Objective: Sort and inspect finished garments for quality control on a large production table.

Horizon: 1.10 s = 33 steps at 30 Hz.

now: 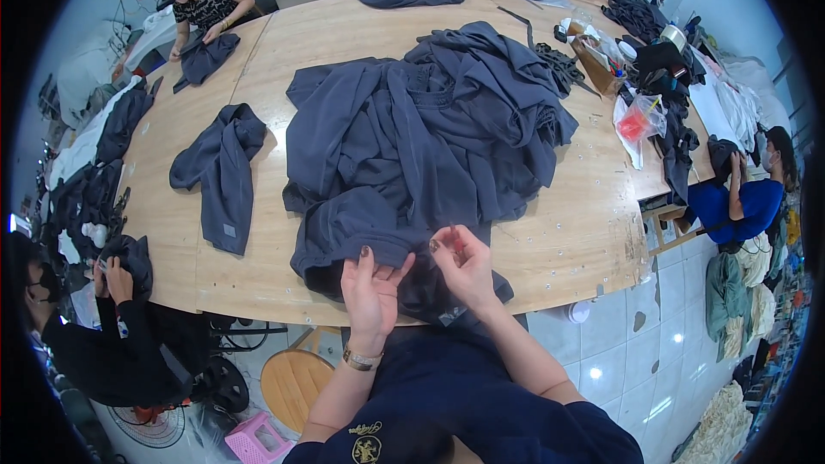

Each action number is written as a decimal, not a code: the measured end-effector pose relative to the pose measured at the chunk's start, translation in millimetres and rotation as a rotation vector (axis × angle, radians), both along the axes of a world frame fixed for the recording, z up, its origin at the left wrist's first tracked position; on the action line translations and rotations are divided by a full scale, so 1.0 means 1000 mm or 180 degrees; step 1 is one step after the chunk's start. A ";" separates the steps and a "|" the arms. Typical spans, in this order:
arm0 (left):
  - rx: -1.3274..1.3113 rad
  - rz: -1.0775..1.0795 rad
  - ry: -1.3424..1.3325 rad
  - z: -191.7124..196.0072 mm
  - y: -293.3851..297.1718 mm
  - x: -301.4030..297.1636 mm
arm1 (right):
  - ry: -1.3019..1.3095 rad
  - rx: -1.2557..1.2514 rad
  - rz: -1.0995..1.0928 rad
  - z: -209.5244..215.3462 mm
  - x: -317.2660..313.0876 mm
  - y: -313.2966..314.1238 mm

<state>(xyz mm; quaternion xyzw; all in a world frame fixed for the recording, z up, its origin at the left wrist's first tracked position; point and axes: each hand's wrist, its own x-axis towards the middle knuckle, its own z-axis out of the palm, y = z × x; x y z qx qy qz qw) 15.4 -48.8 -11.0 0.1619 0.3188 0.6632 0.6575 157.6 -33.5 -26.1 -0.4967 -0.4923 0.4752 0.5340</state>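
Observation:
My left hand (369, 292) grips the gathered edge of a dark blue-grey garment (357, 215) at the near side of the table, thumb on top of the cloth. Just right of that edge, my right hand (467, 271) is raised with thumb and fingers drawn together in a pinch. Something small and reddish shows at its fingertips, too small to name. The garment's lower part hangs toward the table's front edge. Behind it lies a large heap of matching garments (421, 137), some with elastic-looking gathered bands.
The wooden table (584, 241) carries a single folded garment (228, 172) on the left. A clear bag with red contents (638, 123) and a cardboard box (595, 64) stand at the right. Several people work around the table. Below are a wooden stool (296, 387) and pink plastic stool (258, 440).

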 end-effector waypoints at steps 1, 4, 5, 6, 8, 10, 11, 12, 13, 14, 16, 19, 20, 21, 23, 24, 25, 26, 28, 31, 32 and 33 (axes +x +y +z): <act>0.0012 0.0021 -0.0062 -0.002 0.000 -0.001 | 0.0001 -0.0003 -0.0004 0.001 0.000 -0.001; 0.0058 0.0038 -0.0048 -0.002 0.001 -0.003 | -0.0755 0.0574 0.0076 0.004 0.000 -0.003; 0.0058 0.0037 -0.0047 -0.002 0.001 -0.003 | -0.1191 0.0808 0.0101 0.003 0.000 -0.003; 0.0051 0.0040 -0.0032 -0.001 0.000 -0.003 | -0.1628 0.1041 0.0127 0.002 0.000 -0.003; 0.0045 0.0045 -0.0021 -0.002 0.000 -0.003 | -0.1860 0.1017 0.0181 0.005 0.000 -0.003; 0.0078 0.0091 0.0007 -0.002 0.000 -0.002 | -0.2081 0.1089 0.0214 0.005 0.000 -0.003; 0.0078 0.0092 0.0007 -0.001 0.000 -0.002 | -0.2081 0.1090 0.0215 0.005 0.000 -0.002; 0.0075 0.0112 0.0034 0.000 -0.001 -0.001 | -0.2121 0.1087 0.0228 0.006 0.000 -0.002; 0.0070 0.0132 0.0061 0.001 -0.001 0.000 | -0.2160 0.1081 0.0241 0.006 0.000 -0.002; 0.0068 0.0132 0.0062 0.000 -0.001 0.000 | -0.2160 0.1080 0.0242 0.006 0.000 -0.001; 0.0138 0.0100 0.0113 -0.004 -0.002 0.000 | -0.2078 0.1041 0.0229 0.007 0.000 -0.001; 0.0176 0.0082 0.0168 -0.008 -0.004 0.001 | -0.2016 0.1117 0.0228 0.007 0.001 0.000; 0.0177 0.0081 0.0167 -0.008 -0.004 0.001 | -0.2017 0.1117 0.0227 0.006 0.001 0.000; 0.0168 0.0074 0.0175 -0.007 -0.004 0.002 | -0.2011 0.1092 0.0228 0.005 0.002 0.000; 0.0156 0.0069 0.0185 -0.005 -0.004 0.002 | -0.2002 0.1064 0.0234 0.007 0.002 -0.001; 0.0169 0.0077 0.0170 -0.003 -0.003 0.002 | -0.1881 0.1028 0.0235 0.010 0.002 -0.001; 0.0183 0.0085 0.0155 -0.002 -0.003 0.002 | -0.1760 0.0994 0.0235 0.013 0.001 -0.002; 0.0183 0.0086 0.0156 -0.002 -0.003 0.002 | -0.1759 0.0994 0.0236 0.012 0.002 -0.002; 0.0242 0.0129 0.0117 -0.003 -0.003 0.003 | -0.1892 0.1064 0.0425 0.011 0.002 -0.003; 0.0297 0.0178 0.0090 -0.004 -0.003 0.003 | -0.1991 0.1021 0.0540 0.012 0.001 -0.003; 0.0298 0.0177 0.0090 -0.004 -0.003 0.003 | -0.1991 0.1022 0.0539 0.011 0.001 -0.004; 0.0343 0.0155 0.0112 -0.004 -0.004 0.002 | -0.1981 0.1038 0.0538 0.010 0.001 -0.003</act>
